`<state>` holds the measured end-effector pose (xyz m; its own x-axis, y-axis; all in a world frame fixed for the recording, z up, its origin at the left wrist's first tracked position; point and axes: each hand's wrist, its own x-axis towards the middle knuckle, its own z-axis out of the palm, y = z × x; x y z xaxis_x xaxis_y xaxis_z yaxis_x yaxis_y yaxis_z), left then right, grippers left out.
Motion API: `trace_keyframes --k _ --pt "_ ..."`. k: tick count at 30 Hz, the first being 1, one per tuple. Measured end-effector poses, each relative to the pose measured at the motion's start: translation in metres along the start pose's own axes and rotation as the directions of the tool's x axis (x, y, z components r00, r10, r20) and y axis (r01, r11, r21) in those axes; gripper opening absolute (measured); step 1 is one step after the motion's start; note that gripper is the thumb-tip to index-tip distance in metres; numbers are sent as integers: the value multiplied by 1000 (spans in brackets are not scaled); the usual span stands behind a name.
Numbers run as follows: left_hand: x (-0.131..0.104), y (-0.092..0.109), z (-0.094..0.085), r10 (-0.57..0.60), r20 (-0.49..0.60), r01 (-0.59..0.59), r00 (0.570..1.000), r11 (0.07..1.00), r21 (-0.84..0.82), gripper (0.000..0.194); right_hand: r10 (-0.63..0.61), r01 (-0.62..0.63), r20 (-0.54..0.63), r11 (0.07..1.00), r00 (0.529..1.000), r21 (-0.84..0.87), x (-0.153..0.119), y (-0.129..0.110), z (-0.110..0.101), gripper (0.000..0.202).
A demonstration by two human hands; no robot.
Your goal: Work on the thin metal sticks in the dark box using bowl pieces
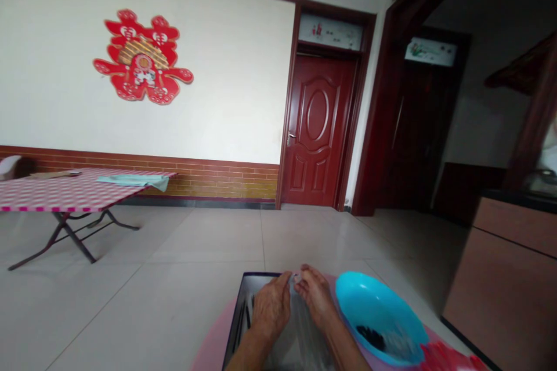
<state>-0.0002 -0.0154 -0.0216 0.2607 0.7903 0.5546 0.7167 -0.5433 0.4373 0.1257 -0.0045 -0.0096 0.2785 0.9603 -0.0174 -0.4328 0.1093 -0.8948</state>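
Observation:
My left hand (273, 304) and my right hand (315, 295) meet close together above a shallow open box (250, 283) with a dark rim and pale inside. Between their pinched fingertips is the top end of a long, thin clear plastic bag (301, 324), which hangs down between my forearms. Its exact shape is hard to make out through the blur. Slim black stick-like items (238, 327) lie along the box's left side. My forearms hide much of the box. Right of my right hand sits a bright blue basin (363, 287) holding a black item (371, 337) and clear plastic pieces (399, 343).
Box and basin rest on a pink round surface (212, 339). Crumpled red material (450, 357) lies by the basin's lower right. A folding table (78, 188) with a checked cover stands at left, and a brown cabinet (500, 278) at right. A red door (319, 127) is beyond.

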Motion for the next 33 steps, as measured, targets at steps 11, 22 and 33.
trace_keyframes --k 11,22,33 --pt "-1 0 -2 7 75 -6 997 1000 -11 42 -45 46 15 995 999 -83 1 6 0 33" --pt "10 3 -2 -293 219 366 931 760 -538 31 57 -53 166 998 984 -30 -8 -7 0 37" --pt "11 20 -17 -255 540 591 802 213 -778 34 98 -136 301 985 949 109 -10 -13 0 48"
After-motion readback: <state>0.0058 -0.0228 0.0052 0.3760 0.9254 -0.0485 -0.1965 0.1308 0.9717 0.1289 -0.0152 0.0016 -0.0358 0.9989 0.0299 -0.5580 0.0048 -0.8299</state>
